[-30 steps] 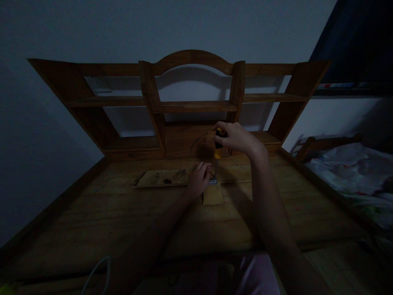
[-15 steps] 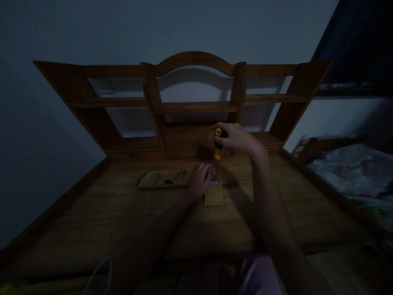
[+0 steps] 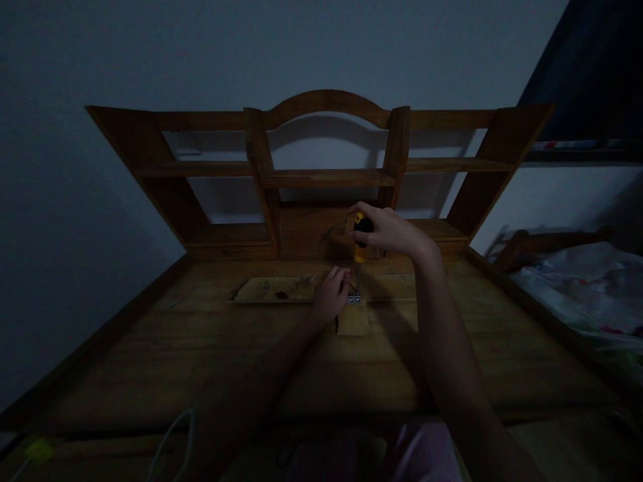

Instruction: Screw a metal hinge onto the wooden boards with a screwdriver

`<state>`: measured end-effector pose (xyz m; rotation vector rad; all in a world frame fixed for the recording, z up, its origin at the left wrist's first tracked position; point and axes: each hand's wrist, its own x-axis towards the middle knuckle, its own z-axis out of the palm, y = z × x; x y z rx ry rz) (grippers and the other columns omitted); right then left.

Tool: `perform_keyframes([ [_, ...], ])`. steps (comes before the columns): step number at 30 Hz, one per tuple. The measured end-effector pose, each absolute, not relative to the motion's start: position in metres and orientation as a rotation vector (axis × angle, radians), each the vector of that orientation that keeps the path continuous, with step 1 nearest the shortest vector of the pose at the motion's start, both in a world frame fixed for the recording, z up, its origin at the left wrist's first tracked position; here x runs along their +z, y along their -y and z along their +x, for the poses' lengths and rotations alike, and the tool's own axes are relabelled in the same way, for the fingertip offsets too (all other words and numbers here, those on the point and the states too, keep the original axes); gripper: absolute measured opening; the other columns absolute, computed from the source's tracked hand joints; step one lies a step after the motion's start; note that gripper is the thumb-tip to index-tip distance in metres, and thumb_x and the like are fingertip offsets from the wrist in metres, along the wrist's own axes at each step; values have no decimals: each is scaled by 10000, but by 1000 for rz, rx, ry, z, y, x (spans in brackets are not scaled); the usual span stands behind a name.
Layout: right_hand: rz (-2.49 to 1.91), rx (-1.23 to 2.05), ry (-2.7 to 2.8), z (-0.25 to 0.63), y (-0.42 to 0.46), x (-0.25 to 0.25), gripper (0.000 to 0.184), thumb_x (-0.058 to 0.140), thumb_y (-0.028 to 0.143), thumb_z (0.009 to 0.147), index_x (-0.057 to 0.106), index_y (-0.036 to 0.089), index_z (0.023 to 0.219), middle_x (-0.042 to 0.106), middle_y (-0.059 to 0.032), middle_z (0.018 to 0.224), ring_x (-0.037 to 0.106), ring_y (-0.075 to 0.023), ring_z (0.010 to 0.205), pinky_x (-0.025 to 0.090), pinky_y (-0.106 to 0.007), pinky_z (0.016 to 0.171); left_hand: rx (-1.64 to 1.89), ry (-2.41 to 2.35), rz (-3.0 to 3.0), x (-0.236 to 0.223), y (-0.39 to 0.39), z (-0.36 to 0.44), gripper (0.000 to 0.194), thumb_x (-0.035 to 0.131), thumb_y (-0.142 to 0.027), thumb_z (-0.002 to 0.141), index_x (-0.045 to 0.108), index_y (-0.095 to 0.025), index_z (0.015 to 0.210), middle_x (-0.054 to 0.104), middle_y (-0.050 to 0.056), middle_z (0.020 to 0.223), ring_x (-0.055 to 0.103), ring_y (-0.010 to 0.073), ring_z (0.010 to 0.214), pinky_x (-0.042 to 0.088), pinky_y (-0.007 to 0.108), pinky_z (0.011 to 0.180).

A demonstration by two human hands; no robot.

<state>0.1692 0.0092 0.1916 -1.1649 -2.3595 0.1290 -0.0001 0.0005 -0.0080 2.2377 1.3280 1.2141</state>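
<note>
My right hand [image 3: 389,231] is wrapped round the yellow and black handle of a screwdriver [image 3: 360,253]. The tool stands nearly upright, its shaft reaching down to a small metal hinge [image 3: 354,299]. That hinge lies where a long wooden strip [image 3: 271,289] meets a short wooden block [image 3: 353,320]. Just left of the shaft, my left hand [image 3: 331,294] rests on the strip with its fingers bent and close together. Whatever is between those fingertips is hidden. The strip has a rough, broken left end and a dark hole.
All this lies on a wooden desk top [image 3: 211,361] with raised side edges. A wooden shelf unit [image 3: 326,177] rises at the back. Plastic-covered things [image 3: 587,288] lie beyond the right edge. A pale cable loop [image 3: 173,435] is at the front left. The room is dim.
The whole view has shifted slightly, so the desk appears farther right. The screwdriver stays on the hinge, and my right hand has turned a little on its handle. My left hand keeps its place.
</note>
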Motion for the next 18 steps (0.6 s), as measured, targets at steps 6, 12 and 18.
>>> perform_keyframes([
  [6,-1091,-96,2158,181,5,205,345,600,304,867,595,207,1198,694,-69,948,632,-250,866,449,-348,786,1313,-1314,2196,-6,-5,-3,267,425,-154,971,611,-210,1154,634,72,1141,620,193,1076,497,345,972],
  [12,-966,-253,1908,200,15,215,424,583,309,872,555,234,1288,688,-74,1047,627,-274,929,444,-388,829,1434,-1402,2115,20,-24,-101,232,473,-250,936,640,-193,1086,641,83,1102,641,193,986,533,334,894],
  [18,-977,-290,1766,215,20,220,451,594,315,866,553,235,1308,692,-73,1040,644,-275,907,453,-388,807,1200,-2118,1996,46,-4,-284,333,518,-395,858,655,-156,1045,694,90,1080,641,216,934,530,330,852],
])
